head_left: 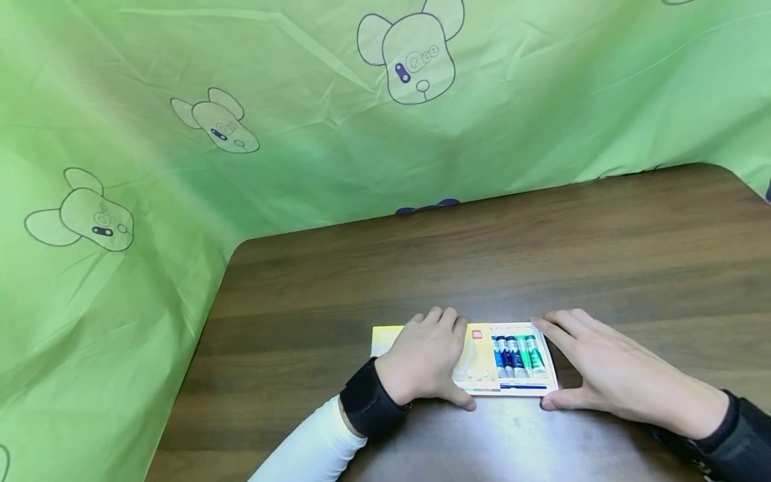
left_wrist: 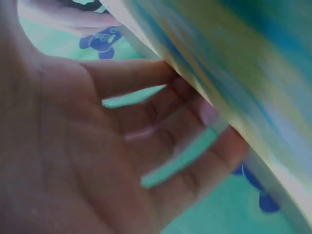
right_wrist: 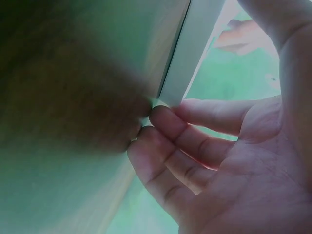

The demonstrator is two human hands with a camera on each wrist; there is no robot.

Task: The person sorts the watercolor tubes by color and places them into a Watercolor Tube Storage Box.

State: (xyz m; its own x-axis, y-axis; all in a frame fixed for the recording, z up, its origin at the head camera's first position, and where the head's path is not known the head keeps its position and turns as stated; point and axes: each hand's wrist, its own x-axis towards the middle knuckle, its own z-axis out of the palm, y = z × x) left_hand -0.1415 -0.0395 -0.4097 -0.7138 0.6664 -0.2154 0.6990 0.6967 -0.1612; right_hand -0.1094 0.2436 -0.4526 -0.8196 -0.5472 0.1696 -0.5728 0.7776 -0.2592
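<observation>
A flat paint box lies on the table, its yellow sleeve (head_left: pixel 483 365) covering the left part of a white tray (head_left: pixel 524 393). Several blue and green paint tubes (head_left: pixel 518 355) show in the tray's exposed right end, above a thin blue stick (head_left: pixel 523 386). My left hand (head_left: pixel 424 361) grips across the sleeve, thumb at the near edge and fingers at the far one. At the tray's right end, my right hand (head_left: pixel 620 375) holds the two corners between thumb and fingers. The left wrist view shows fingertips against the sleeve's colourful patterned face (left_wrist: pixel 234 58).
The brown wooden table (head_left: pixel 361 281) extends behind and to both sides of the box. A green curtain (head_left: pixel 301 134) with cartoon mouse heads hangs along the table's back and left edges.
</observation>
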